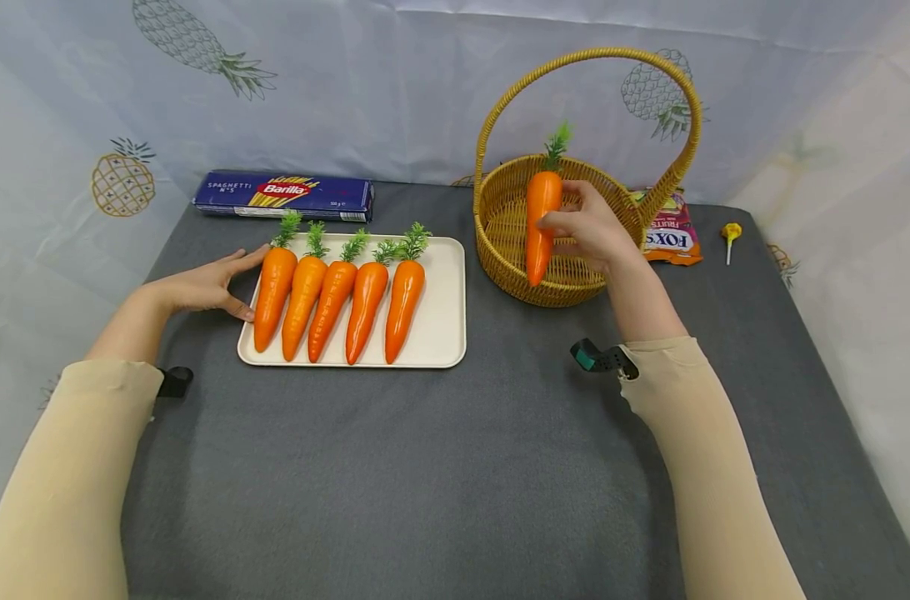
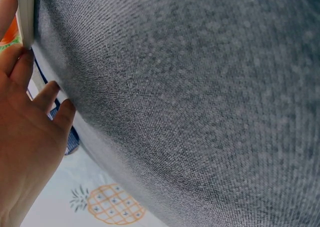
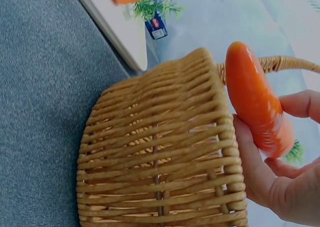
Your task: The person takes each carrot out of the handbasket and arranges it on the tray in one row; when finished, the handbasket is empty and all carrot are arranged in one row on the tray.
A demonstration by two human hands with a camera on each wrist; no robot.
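Observation:
In the head view my right hand (image 1: 592,227) grips an orange carrot (image 1: 542,208) with a green leafy top, upright over the front of the wicker basket (image 1: 500,258). The right wrist view shows thumb and fingers round the carrot (image 3: 252,94), just above the basket's rim (image 3: 220,87). At the left, my left hand (image 1: 200,283) has its fingers spread, and it touches the left edge of the cream tray (image 1: 443,333). Several carrots lie side by side on that tray, the leftmost carrot (image 1: 275,292) close to the left hand's fingertips.
A blue spaghetti box (image 1: 282,197) lies behind the tray. The basket's tall handle (image 1: 597,52) arches above it. Right of the basket are a red candy bag (image 1: 672,233) and a yellow lollipop (image 1: 732,232). Grey cloth (image 1: 425,483) covers the table.

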